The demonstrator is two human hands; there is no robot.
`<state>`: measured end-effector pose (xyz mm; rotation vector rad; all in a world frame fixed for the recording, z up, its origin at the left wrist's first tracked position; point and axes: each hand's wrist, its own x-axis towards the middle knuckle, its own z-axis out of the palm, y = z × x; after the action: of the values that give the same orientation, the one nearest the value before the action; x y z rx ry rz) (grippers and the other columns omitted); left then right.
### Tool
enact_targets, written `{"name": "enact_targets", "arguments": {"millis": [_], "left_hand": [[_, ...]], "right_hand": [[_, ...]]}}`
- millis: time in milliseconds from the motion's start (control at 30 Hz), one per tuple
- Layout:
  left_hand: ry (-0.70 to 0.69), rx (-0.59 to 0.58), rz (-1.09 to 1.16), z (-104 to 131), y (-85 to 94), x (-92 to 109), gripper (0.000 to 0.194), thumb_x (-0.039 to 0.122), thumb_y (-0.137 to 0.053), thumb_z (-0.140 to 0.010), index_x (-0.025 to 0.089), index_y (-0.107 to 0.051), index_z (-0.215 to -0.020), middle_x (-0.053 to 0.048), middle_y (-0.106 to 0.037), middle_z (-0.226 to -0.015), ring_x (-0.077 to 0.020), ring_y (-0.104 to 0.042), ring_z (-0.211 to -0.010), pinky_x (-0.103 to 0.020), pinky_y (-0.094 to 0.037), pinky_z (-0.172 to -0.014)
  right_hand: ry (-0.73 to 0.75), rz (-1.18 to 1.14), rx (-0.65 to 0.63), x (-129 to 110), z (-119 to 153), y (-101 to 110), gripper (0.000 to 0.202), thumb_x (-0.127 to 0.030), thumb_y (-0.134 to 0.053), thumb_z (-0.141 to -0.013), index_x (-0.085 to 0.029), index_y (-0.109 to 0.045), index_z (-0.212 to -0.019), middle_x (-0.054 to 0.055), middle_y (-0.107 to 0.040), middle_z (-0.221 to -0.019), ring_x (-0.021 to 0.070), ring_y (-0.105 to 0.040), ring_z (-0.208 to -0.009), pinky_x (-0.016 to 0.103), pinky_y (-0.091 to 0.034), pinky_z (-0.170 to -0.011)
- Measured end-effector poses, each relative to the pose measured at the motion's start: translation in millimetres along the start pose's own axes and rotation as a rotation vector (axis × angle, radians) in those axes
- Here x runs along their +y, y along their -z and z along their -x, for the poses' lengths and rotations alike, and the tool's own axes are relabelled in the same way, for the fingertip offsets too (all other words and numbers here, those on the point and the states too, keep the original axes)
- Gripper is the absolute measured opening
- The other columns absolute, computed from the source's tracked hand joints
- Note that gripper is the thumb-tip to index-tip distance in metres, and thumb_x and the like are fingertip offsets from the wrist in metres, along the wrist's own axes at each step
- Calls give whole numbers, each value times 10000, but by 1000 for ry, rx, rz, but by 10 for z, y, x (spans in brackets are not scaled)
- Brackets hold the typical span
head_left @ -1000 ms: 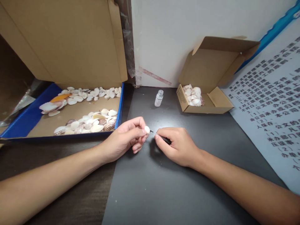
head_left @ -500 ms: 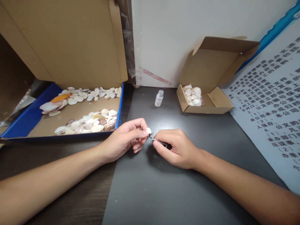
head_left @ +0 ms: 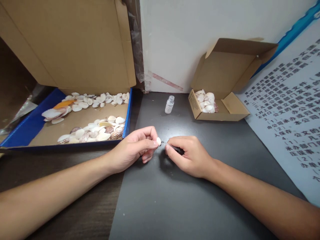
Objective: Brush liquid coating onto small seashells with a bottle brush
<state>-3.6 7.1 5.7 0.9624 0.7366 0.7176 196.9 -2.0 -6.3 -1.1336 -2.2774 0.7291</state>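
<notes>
Between the thumb and forefinger of my left hand [head_left: 140, 145] is a small white shell [head_left: 158, 141]. My right hand [head_left: 188, 155] is closed around a slim tool with a dark handle [head_left: 178, 150] and a thin tip; its exact kind is unclear. The tip points left at the shell, and a small dark strand or mark shows close to the shell's edge. Whether tip and shell touch is too small to tell. Both hands are just above the dark grey mat [head_left: 160, 206].
At left, an open blue-edged cardboard box [head_left: 75, 119] holds many shells. A small clear glass bottle [head_left: 169, 105] with a label stands beyond my hands. Right of it, an open small cardboard box [head_left: 222, 116] contains white shells [head_left: 206, 101]. A printed sheet [head_left: 287, 116] lies far right.
My right hand has shifted slightly right and up, taking the tool a little away from the shell. My left hand stays nearly in place with the shell.
</notes>
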Motion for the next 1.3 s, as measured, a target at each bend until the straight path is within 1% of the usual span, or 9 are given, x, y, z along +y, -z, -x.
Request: {"name": "enact_targets", "arguments": {"millis": [133,233,400,600,767,933,1100,1200,1300], "left_hand": [[-8,-17,-28,1,8,-14,158,216,-666,-806,172,-525,-750,74,-464,-558,-51,-391,-458,-175,-355,-449],[2,-21,-31,-1,10,-16,163,221,-659,-818,177,-516,-755,80,-456,-541,-51,-396,-447,-174,-368,-451],[20,-14,0,-4,7,-2,193,226,-677,-815,186,-494,-765,75,-498,-571,-52,-414,-430,-175,-388,-438],[34,-21,33,-3,12,6,164,202,-662,-825,177,-509,-770,63,-514,-586,-47,-419,-449,-161,-386,-448],[36,-40,32,-5,19,5,132,189,-643,-841,173,-526,-782,55,-527,-599,-44,-424,-461,-152,-386,-455],[29,-42,47,-1,30,7,135,177,-642,-843,174,-526,-773,56,-515,-596,-48,-421,-472,-150,-384,-450],[18,-39,62,-1,39,-4,143,162,-639,-837,171,-518,-761,59,-498,-591,-53,-424,-485,-150,-380,-448],[19,-52,53,-2,35,-8,131,162,-631,-835,171,-521,-765,60,-487,-581,-54,-418,-482,-153,-379,-448],[14,-56,46,-3,27,-5,117,160,-621,-835,171,-523,-770,63,-473,-574,-55,-410,-480,-156,-384,-452]], "right_hand": [[-61,12,41,-11,-9,-4,350,-247,-463,-906,-197,-332,-585,-50,-351,-536,94,-325,-513,265,-252,-541],[-47,-10,59,-10,-8,5,348,-257,-458,-922,-197,-373,-590,-46,-384,-542,97,-355,-518,261,-264,-543],[61,-64,-19,3,1,26,355,-268,-396,-980,-191,-452,-637,-23,-475,-595,105,-412,-552,254,-311,-573],[106,-52,-83,1,-6,30,331,-251,-422,-954,-206,-345,-635,-48,-355,-587,96,-312,-531,247,-283,-551],[118,-33,-96,9,-5,23,329,-261,-424,-947,-203,-340,-634,-43,-372,-593,96,-331,-540,251,-285,-565],[63,2,-45,3,2,11,348,-258,-436,-934,-199,-333,-607,-45,-356,-566,95,-323,-526,257,-272,-557],[-40,-3,17,-10,4,7,362,-266,-426,-940,-186,-419,-587,-22,-469,-548,99,-411,-521,261,-283,-561],[-12,-33,44,-9,7,13,365,-267,-426,-944,-183,-447,-589,-16,-487,-547,101,-428,-523,258,-283,-555],[79,-73,3,1,10,19,355,-252,-430,-942,-188,-418,-594,-27,-442,-548,95,-387,-515,251,-280,-547]]}}
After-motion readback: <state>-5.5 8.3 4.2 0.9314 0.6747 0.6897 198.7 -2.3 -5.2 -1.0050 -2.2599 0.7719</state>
